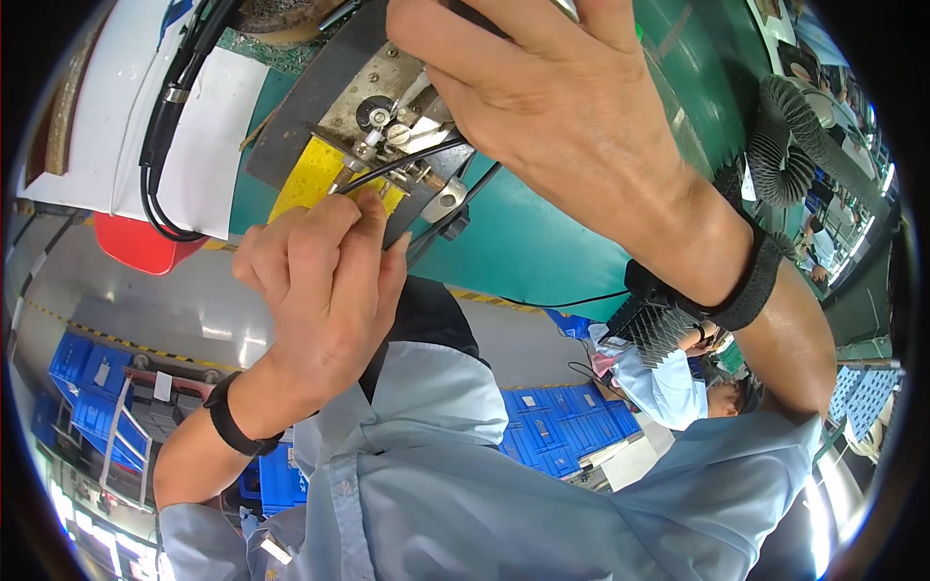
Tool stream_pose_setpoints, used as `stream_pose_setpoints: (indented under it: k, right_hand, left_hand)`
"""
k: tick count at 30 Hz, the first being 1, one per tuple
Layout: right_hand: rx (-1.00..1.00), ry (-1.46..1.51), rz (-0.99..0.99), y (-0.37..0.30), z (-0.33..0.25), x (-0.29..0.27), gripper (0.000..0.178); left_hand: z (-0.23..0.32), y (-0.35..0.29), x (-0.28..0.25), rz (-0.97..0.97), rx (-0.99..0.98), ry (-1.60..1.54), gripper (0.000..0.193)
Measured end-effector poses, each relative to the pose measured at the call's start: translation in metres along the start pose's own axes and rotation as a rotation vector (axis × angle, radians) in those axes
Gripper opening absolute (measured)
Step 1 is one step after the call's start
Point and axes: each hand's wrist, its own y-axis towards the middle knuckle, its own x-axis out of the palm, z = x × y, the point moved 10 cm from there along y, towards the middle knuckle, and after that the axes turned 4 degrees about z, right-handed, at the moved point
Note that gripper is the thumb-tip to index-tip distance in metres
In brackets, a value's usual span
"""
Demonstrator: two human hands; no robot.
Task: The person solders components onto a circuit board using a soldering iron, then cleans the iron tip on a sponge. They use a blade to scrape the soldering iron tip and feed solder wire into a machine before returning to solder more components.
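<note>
My left hand (325, 276) is closed, its fingertips pinching a thin black cable (417, 155) at the near side of a small metal fixture (392, 131). The fixture has screws, rods and clamp parts and stands on a worn metal plate beside a yellow patch (315, 174). From the left fingertips the cable runs rightward until it passes under my right hand (567, 121). That hand arches over the far right of the fixture. Its fingers run out past the upper edge, so their grip is hidden. A black knob (455, 225) sits right of my left fingertips.
A bundle of black cables (165, 126) hangs over white paper (218, 145) at left, above a red stool (145, 244). The green bench top (542, 242) extends right, toward a ribbed grey hose (785, 145). Blue crates (562, 426) and another person (659, 382) are beyond.
</note>
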Motion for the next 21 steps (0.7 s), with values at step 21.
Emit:
stream_pose_setpoints:
  k: [21]
  right_hand:
    - [0.042, -0.136, -0.110, 0.004, -0.008, 0.012, 0.025]
  left_hand:
    - [-0.001, 0.000, 0.000, -0.023, -0.037, 0.020, 0.038]
